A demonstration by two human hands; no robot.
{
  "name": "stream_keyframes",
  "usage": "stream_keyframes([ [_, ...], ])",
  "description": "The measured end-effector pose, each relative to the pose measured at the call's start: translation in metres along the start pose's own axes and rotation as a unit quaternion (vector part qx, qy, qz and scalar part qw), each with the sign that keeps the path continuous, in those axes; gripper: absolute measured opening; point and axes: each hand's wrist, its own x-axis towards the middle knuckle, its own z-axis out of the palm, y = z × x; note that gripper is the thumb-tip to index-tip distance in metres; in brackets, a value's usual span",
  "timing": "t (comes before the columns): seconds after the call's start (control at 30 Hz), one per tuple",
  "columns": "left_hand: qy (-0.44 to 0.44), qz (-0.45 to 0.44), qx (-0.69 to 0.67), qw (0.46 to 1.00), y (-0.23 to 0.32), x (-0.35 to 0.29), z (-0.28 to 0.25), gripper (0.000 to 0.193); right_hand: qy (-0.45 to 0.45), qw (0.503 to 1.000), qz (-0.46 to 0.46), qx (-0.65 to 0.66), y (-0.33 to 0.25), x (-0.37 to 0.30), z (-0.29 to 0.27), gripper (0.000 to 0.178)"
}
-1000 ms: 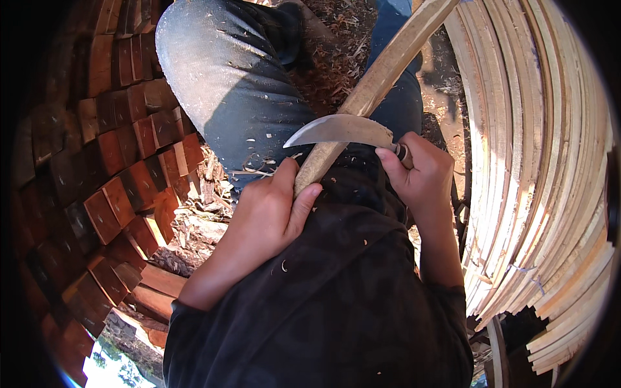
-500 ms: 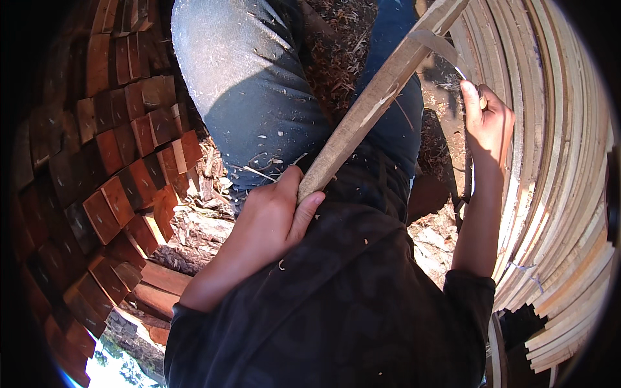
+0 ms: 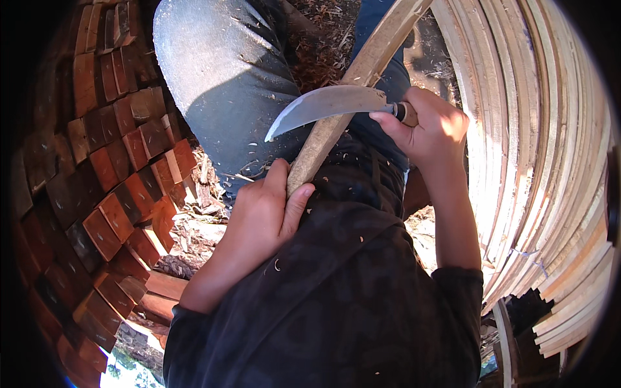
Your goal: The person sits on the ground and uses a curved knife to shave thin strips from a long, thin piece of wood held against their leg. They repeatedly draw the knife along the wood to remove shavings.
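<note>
My left hand [image 3: 259, 210] is closed around the near end of a long wooden stick [image 3: 318, 147], close against my dark shirt. From there the stick slants up and to the right, across my lap and out past the top edge. My right hand [image 3: 432, 129] grips the short handle of a knife with a curved blade [image 3: 330, 105]. This blade lies across the stick's middle, its hooked tip pointing left and down above my jeans [image 3: 239, 84]. Whether the edge touches the wood I cannot tell.
Reddish-brown wood blocks [image 3: 116, 216] rise in a stack on the left. To the right stands a tall pile of long pale wooden strips [image 3: 511, 129]. Wood shavings [image 3: 200, 229] litter the ground, and small chips cling to my jeans and shirt.
My right hand has come left and nearer with the knife, bringing the blade from the stick's far part to its middle. The stick has shifted slightly left in the picture, still in my left hand.
</note>
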Motion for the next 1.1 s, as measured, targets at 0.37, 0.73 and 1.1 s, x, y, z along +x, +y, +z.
stream_keyframes([
  [0.37,0.021,0.046,-0.026,0.998,0.003,0.003,-0.003,0.03,-0.007,0.988,0.155,-0.008,0.042,-0.005,-0.014,0.04],
  [0.73,0.04,0.059,0.014,0.997,-0.001,0.011,-0.002,0.028,-0.013,0.982,0.182,0.051,0.021,-0.012,-0.017,0.045],
  [1.1,0.026,0.072,0.005,0.997,0.003,0.014,-0.001,0.032,-0.069,0.969,0.181,0.15,0.004,-0.019,-0.014,0.05],
])
